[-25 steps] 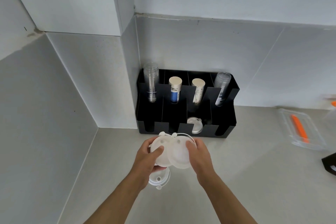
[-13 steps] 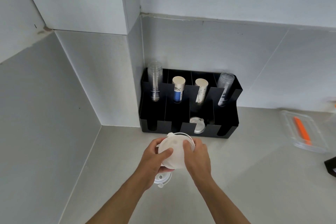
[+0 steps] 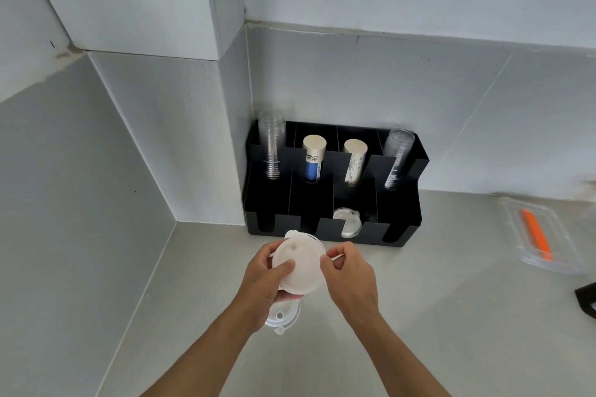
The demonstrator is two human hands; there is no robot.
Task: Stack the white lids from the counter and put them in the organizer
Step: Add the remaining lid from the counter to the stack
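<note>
**Seating the lids before they go in the organizer**

The left hand (image 3: 263,280) is gripping the stack of lids (image 3: 298,266) above the counter (image 3: 419,316), thumb pressing flat on the top face and the other fingers curling underneath, mostly hidden. How many lids are nested there is hard to tell; a second rim is showing at the far edge. Below the left wrist, one loose lid (image 3: 283,316) is lying on the counter, partly covered by the hand.

To the right of the stack, the right hand (image 3: 350,275) is sitting just beside the rim, thumb and forefinger narrowed to a pinch at the edge; whether they are actually touching it is unclear.

To do this step well, the rims should be lining up all the way round and the tabs pointing the same way, so the right fingertips are best working around the edge while the left thumb is pressing down at the centre. Squeezing hard would probably flex the thin plastic and pop the lids apart.

Beyond the hands, the organizer (image 3: 403,226) is standing against the wall, one lid (image 3: 346,222) already resting in a front slot. The loose lid likely needs adding first.
</note>
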